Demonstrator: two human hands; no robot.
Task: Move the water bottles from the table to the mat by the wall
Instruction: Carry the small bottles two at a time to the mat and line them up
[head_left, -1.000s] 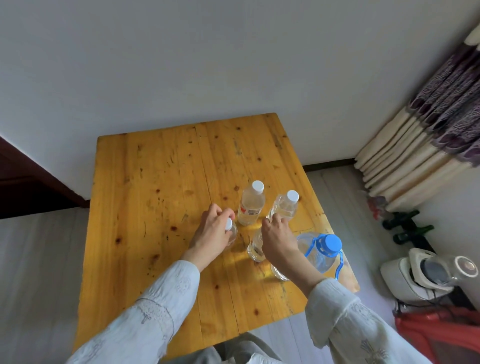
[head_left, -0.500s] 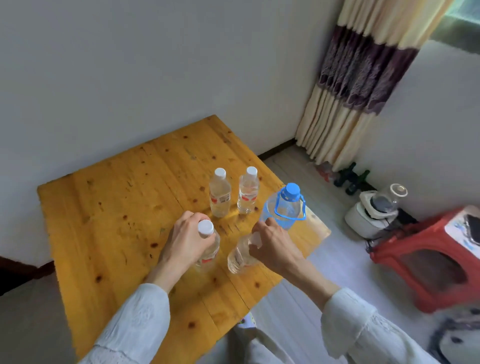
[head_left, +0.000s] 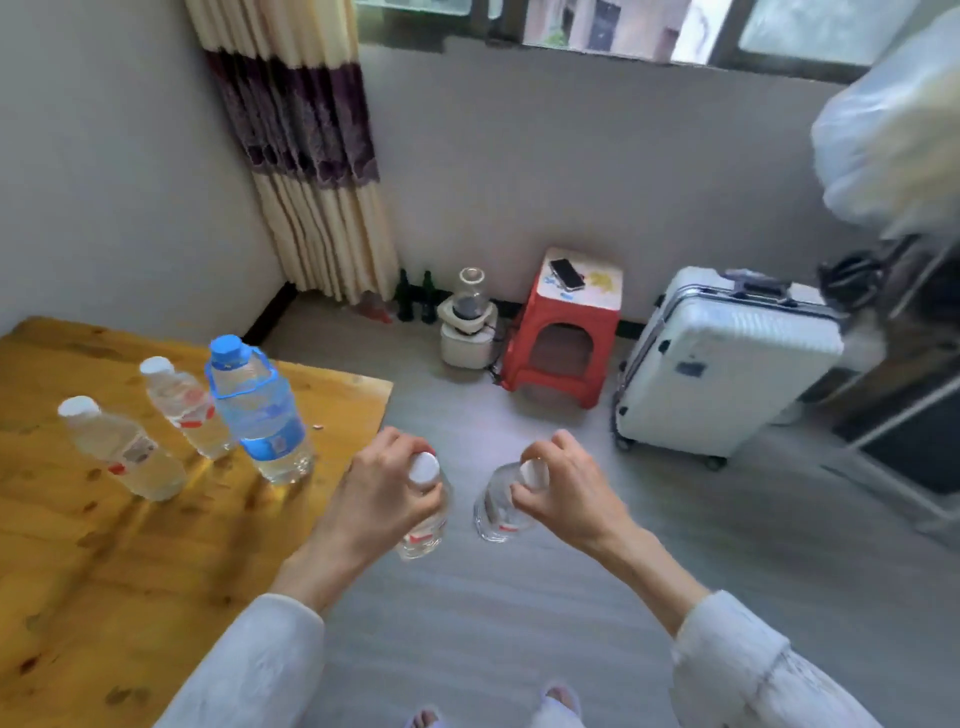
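The left hand (head_left: 387, 499) gripped a small bottle (head_left: 423, 525) by its neck; the right hand (head_left: 563, 491) gripped another bottle (head_left: 496, 506) likewise. Both hung upright over bare floor (head_left: 493, 613), just off the table (head_left: 104, 561) edge. Red-marked labels were unreadable, probably from blur. Three bottles stood on the table, including a blue-capped jug (head_left: 257, 410).

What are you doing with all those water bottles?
A person is carrying two small water bottles away from the wooden table. The left hand grips one small bottle near its white cap, and the right hand grips another small bottle the same way, both over the grey floor. Two more small bottles and a big blue-capped bottle stand on the table. No mat is in view.
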